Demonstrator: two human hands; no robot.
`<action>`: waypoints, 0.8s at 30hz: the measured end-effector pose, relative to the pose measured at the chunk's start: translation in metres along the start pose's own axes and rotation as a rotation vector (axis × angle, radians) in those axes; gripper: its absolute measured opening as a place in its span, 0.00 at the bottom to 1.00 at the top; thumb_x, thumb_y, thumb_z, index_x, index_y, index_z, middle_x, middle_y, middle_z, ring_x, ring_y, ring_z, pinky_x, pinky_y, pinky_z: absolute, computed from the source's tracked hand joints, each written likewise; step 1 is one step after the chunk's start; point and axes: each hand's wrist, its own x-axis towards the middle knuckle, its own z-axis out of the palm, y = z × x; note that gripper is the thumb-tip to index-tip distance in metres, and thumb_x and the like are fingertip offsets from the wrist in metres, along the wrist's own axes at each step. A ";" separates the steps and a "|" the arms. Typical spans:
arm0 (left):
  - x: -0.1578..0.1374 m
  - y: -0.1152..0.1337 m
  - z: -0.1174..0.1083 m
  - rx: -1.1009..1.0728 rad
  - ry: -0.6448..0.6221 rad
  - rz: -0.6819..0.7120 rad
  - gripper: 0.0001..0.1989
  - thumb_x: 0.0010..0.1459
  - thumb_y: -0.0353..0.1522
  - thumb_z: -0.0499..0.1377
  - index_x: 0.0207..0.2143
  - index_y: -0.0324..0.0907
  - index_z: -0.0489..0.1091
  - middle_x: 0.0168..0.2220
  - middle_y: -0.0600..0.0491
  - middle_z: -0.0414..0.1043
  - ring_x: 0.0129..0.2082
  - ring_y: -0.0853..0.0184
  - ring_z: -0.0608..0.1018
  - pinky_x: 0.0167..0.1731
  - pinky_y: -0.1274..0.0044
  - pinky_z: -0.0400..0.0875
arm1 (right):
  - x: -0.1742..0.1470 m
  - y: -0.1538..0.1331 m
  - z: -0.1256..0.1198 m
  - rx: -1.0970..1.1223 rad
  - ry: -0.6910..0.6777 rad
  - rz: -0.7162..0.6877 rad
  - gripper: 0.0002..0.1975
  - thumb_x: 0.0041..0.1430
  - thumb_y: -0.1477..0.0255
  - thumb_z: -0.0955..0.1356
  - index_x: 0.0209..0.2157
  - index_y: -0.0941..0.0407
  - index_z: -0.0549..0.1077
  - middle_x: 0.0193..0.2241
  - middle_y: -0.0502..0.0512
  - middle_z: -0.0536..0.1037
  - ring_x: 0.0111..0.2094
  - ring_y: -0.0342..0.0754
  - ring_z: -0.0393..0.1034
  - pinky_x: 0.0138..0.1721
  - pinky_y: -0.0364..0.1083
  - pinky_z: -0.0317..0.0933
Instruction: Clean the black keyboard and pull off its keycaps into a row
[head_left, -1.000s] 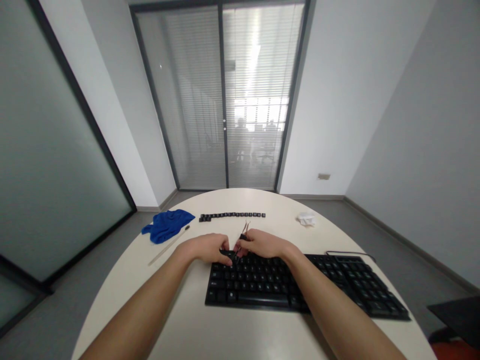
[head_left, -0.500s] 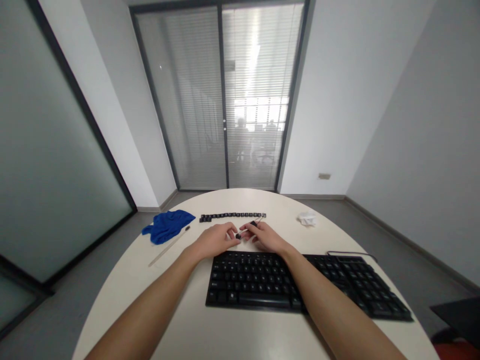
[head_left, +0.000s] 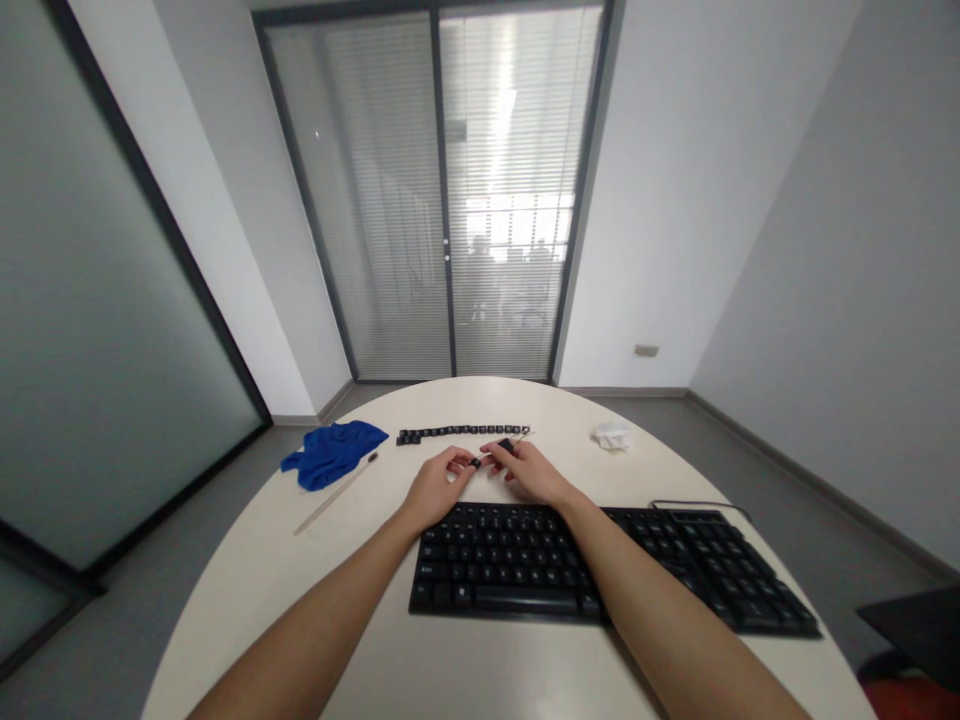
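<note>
Between the thumb and fingers of my left hand (head_left: 439,488) is a small black keycap (head_left: 475,463). My right hand (head_left: 534,472) grips what looks like a wire keycap puller (head_left: 506,444) by its black middle. One wire end points at the keycap, and the other sticks out toward the far right; whether the near wire is hooked on the cap is too small to tell. Both hands are over the back edge of a black keyboard (head_left: 510,573), and my right forearm crosses it. Beyond the hands lies a row of loose black keycaps (head_left: 465,430), with a few more at its left end.
A blue cloth (head_left: 335,455) lies crumpled at the left, beside a thin brush (head_left: 335,494) with a dark tip. Crumpled white tissue (head_left: 611,437) is at the right. The keyboard's cable (head_left: 701,503) runs behind it. The round white table (head_left: 360,630) has a curved edge.
My left hand has turned and lifted slightly, raising the keycap a little closer to my right hand. My right hand keeps its grip on the puller with little movement.
</note>
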 end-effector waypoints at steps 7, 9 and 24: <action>0.004 -0.011 0.004 -0.151 -0.056 -0.046 0.13 0.60 0.37 0.58 0.44 0.39 0.74 0.41 0.49 0.79 0.41 0.64 0.78 0.45 0.73 0.71 | -0.005 -0.004 0.000 -0.023 -0.034 -0.053 0.28 0.61 0.51 0.66 0.49 0.61 0.77 0.39 0.61 0.82 0.34 0.47 0.73 0.31 0.43 0.64; 0.004 -0.013 0.005 -0.172 -0.053 -0.042 0.14 0.59 0.39 0.59 0.42 0.39 0.74 0.40 0.49 0.79 0.39 0.63 0.78 0.44 0.73 0.71 | -0.006 -0.005 0.000 -0.035 -0.044 -0.060 0.29 0.61 0.50 0.66 0.50 0.61 0.77 0.37 0.60 0.82 0.34 0.48 0.73 0.31 0.44 0.64; 0.004 -0.014 0.004 -0.244 -0.053 0.013 0.17 0.61 0.40 0.54 0.43 0.38 0.73 0.34 0.51 0.76 0.33 0.64 0.75 0.39 0.73 0.69 | 0.001 0.005 0.001 0.119 -0.034 -0.044 0.28 0.59 0.50 0.68 0.46 0.59 0.78 0.40 0.61 0.83 0.35 0.49 0.76 0.33 0.45 0.67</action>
